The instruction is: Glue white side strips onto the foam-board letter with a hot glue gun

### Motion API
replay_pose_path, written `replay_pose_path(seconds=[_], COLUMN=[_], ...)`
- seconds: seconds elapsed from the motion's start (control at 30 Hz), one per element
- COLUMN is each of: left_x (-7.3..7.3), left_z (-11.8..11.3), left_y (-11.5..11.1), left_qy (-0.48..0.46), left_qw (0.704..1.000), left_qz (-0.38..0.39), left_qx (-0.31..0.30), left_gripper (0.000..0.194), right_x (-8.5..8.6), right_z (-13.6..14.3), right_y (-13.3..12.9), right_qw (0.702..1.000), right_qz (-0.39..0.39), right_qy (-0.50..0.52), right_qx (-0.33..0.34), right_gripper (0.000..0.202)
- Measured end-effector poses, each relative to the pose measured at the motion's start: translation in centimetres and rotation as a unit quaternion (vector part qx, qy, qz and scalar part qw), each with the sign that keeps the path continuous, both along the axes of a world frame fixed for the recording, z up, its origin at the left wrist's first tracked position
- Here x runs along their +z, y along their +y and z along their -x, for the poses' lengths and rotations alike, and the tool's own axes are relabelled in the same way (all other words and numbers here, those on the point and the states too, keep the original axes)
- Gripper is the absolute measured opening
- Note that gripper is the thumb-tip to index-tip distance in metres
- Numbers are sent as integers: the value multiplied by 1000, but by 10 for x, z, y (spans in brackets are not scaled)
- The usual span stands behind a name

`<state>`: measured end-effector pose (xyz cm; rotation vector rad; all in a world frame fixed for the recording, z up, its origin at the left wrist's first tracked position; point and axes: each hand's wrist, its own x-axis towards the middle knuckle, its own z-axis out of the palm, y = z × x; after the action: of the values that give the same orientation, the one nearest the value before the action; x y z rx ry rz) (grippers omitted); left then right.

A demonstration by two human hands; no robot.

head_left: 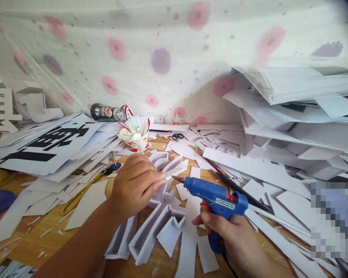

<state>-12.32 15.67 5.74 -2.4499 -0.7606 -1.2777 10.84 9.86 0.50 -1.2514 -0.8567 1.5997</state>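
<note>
Blue hot-glue gun is clasped in the right hand. The left hand pinches a white strip near the nozzle.

Glue-gun cord cropped at bottom edge.

Wooden worktable with blue glue gun and white cut pieces.
Glue gun: in right hand, nozzle close to white strip pinched in left hand. Hollow white shapes, several, below. Paper bowl, filled. Dark bottle, lying on its side. Scissors, black-handled. Printed sheet, black characters, left. Stacked white sheets, right.
</note>
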Motion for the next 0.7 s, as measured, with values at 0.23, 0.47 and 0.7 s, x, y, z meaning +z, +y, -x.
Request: replay_pose_path(seconds=[0.23,0.47,0.7], left_x=[-2,0,1], left_z=[1,1,0], left_y=[1,1,0], left_qy=[-5,-4,1], left_qw=[1000,1000,1000], left_qz=[-5,-11,-15], left_qx=[4,8,18], left_gripper=[15,14,13], right_x=[-1,4,7], right_z=[-1,0,1], right_y=[1,-1,0], right_qw=[1000,1000,1000], right_qz=[-10,-6,0], right_qy=[3,-7,1], right_qx=[9,-7,-12], right_gripper=[45,43,45])
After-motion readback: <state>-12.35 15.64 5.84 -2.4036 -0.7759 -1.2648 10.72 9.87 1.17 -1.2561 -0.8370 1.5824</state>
